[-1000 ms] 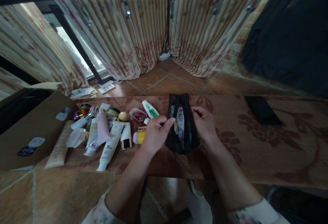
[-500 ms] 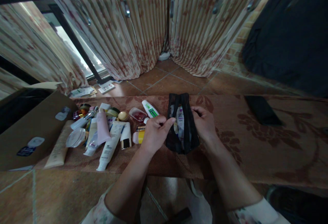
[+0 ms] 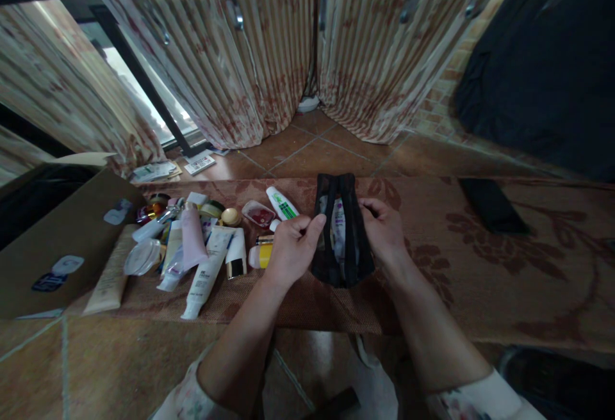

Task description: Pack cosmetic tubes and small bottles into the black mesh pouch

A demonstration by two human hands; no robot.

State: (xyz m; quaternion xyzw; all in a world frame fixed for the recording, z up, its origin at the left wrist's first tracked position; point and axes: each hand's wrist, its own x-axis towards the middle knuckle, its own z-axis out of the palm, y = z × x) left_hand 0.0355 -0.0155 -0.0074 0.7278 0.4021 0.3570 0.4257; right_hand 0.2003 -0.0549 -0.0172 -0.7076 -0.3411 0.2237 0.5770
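Observation:
A black mesh toiletry pouch (image 3: 356, 241) stands on the cloth-covered bench, its top parted. Inside it lies a whitish tube with purple print (image 3: 339, 225). My left hand (image 3: 294, 247) pinches the pouch's left side, thumb on its upper edge. On the opposite side, my right hand (image 3: 384, 228) is closed on the pouch wall; some of its fingertips are hidden. Just beyond my left hand lies a white and green tube (image 3: 282, 202). A bottle with a yellow band (image 3: 261, 257) rests beside that hand.
Several cosmetic tubes and jars are heaped to the left, among them a white tube (image 3: 207, 276) and a pink tube (image 3: 192, 237). A cardboard box (image 3: 96, 234) stands at the far left. A dark flat phone-like slab (image 3: 492, 205) lies on the patterned cloth (image 3: 456, 279) at right.
Almost nothing differs. My left thumb has shifted slightly up and left on the pouch's edge; the pouch stays in place between both hands.

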